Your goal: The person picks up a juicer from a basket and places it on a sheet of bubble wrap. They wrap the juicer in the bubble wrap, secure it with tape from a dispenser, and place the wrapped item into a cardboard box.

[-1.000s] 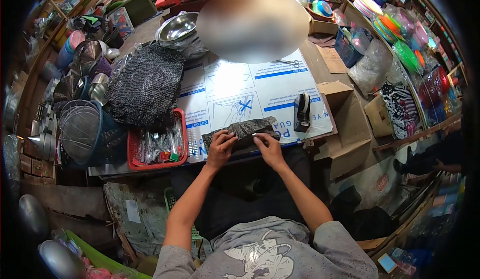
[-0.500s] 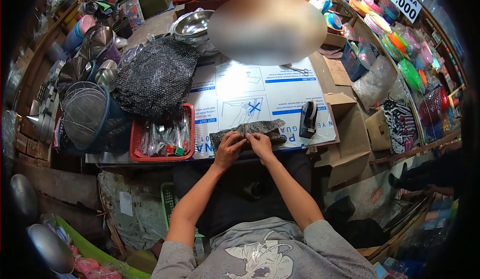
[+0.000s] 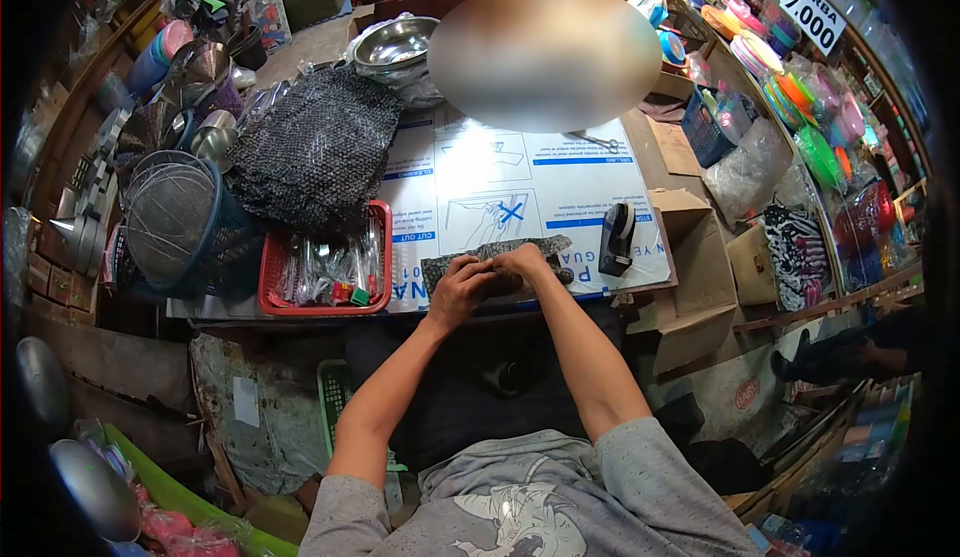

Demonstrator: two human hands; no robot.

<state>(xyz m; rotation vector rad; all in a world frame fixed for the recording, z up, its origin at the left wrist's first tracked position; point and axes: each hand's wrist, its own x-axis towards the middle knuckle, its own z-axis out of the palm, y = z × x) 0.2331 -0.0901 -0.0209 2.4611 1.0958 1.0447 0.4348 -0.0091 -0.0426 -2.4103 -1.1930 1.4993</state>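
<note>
A long package wrapped in black bubble wrap (image 3: 549,248) lies across the near edge of the white printed board (image 3: 590,182). My left hand (image 3: 460,289) is curled over its left half, the fingers gripping the wrap. Close beside it, my right hand (image 3: 522,261) bends over the middle of the package with its fingers closed on the wrap. Whether a small piece sits under the fingertips is hidden. To the right of the package stands a black tape dispenser (image 3: 618,237).
A large sheet of black bubble wrap (image 3: 310,147) overhangs a red basket (image 3: 265,287) of small packaged goods at left. Scissors (image 3: 600,142) rest at the board's far right. An open cardboard box (image 3: 695,267) stands to the right, and a metal bowl (image 3: 395,45) behind.
My right hand has turned over and moved slightly right and up on the package, its wrist lifting. My left hand stays on the package. The view has shifted slightly.
</note>
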